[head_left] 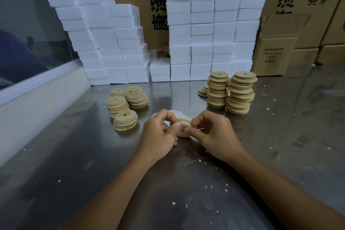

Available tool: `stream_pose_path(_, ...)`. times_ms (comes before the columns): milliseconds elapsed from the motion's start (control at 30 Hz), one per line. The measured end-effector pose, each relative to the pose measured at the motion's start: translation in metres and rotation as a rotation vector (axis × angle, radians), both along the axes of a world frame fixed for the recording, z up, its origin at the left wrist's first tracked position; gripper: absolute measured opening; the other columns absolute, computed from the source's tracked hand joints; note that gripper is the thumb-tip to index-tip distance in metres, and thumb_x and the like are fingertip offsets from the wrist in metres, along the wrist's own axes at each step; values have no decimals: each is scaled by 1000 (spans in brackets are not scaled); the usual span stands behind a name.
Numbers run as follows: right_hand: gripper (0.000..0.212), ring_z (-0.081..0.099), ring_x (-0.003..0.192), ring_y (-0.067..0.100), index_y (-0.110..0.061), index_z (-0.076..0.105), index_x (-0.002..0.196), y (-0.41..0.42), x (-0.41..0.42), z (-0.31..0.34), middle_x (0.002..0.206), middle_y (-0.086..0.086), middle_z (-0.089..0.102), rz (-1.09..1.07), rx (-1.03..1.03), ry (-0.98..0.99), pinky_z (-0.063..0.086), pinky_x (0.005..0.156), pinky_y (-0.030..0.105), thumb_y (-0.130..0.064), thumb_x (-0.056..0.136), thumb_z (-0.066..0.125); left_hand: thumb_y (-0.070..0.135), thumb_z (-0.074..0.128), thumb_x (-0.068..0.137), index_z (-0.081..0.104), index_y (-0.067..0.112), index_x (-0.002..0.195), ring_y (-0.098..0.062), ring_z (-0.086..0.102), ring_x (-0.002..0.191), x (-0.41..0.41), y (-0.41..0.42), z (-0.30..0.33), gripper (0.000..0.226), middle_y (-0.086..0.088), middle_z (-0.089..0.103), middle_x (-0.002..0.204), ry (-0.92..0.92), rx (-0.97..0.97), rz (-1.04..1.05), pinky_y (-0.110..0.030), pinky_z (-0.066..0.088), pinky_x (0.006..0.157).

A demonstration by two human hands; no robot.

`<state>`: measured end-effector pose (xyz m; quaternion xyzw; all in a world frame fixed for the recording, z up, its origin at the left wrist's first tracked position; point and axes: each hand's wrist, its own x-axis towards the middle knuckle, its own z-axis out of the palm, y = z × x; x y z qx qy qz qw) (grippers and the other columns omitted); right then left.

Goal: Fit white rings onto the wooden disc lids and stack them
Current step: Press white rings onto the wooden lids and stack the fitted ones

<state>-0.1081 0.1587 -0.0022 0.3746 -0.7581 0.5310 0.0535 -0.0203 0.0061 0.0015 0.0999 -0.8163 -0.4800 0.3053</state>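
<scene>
Fingers of both my hands pinch one wooden lid [183,127] by its edge, left hand [160,134] on its left side and right hand [212,132] on its right, just above the steel table [74,155], with a white ring [183,123] showing in its groove. Left of that lid stand short ringed stacks [125,106]; to its right and farther back rise two tall bare stacks [231,92]. Beyond those, an open carton [274,52] hides its contents from me.
</scene>
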Motion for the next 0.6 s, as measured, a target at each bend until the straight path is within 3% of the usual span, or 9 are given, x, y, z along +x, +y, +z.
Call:
stream_pose_path(100,18,72,71,10,-21,68,76,0,1,0,77,-4,73,8,-20,-48,61,72,42,-20,76,86,18,70,86,56,27,77,-16,64,56,1,-4,2,19,2,64,73,16,-182,55,-35,56,57)
stream_pose_path(167,17,72,72,10,-19,69,76,0,1,0,77,-4,74,5,-36,-68,61,72,40,-19,75,87,17,72,85,57,24,75,-18,63,63,1,-7,3,19,5,58,83,29,-207,47,-43,57,59)
stream_pose_path(267,18,72,74,10,-19,70,76,0,1,1,78,-3,74,-3,-53,-80,61,75,39,-18,74,87,9,69,85,58,23,74,-24,59,63,2,-13,2,21,7,57,76,0,-210,35,-52,55,60)
stream_pose_path(400,16,72,75,14,-17,71,78,0,0,0,78,-1,74,-21,-88,-97,61,74,41,-16,75,87,2,64,86,58,21,75,-31,58,62,2,-15,2,23,1,58,70,-39,-199,6,-52,55,61)
stream_pose_path(500,12,71,75,8,-18,71,79,-1,0,0,77,-6,74,-38,-118,-79,60,71,33,-16,80,82,0,62,88,58,15,75,-29,56,56,1,-15,3,20,-4,58,63,-83,-62,44,-44,55,55)
stream_pose_path(600,10,67,70,5,-20,70,78,0,-1,1,74,-11,71,-74,-135,-46,57,65,29,-18,85,77,-1,57,91,61,6,77,-21,55,48,3,-21,10,17,-8,60,55,-50,256,113,-29,47,43)
